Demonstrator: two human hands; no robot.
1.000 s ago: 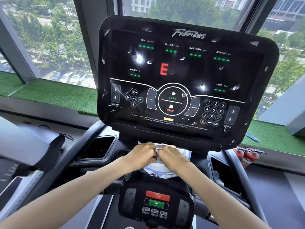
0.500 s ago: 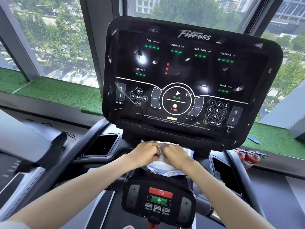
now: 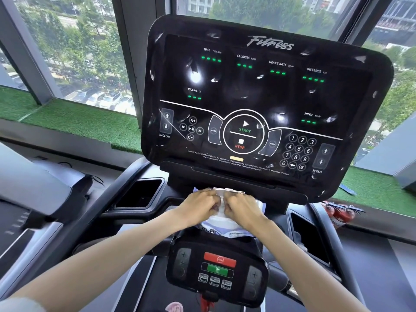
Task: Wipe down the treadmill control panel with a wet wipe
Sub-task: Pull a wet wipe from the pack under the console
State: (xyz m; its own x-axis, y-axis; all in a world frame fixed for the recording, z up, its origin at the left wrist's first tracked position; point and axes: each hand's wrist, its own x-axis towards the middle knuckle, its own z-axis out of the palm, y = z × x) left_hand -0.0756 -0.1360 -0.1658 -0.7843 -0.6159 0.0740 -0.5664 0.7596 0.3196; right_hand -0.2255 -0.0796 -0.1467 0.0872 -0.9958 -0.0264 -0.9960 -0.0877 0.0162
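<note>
The black treadmill control panel (image 3: 265, 104) stands tilted in front of me, lit with green readouts and smudged with pale marks. Just below its lower edge lies a white wet wipe pack (image 3: 221, 221) on the console shelf, its flip lid (image 3: 227, 190) raised at the far side. My left hand (image 3: 199, 206) and my right hand (image 3: 244, 209) sit side by side on the pack, fingers curled down at its opening. They pinch white wipe material (image 3: 221, 209) between them. My hands hide most of the pack's top.
A small lower console (image 3: 217, 269) with a red stop button and a green button sits nearer me. Cup wells (image 3: 138, 194) (image 3: 308, 235) flank the shelf. Another treadmill (image 3: 33, 199) stands at the left. Red fire extinguishers (image 3: 337, 213) lie at the right, by the windows.
The red "E" in the middle of the panel has gone dark. My view has shifted slightly; both hands stay on the wipe pack with only small finger movement.
</note>
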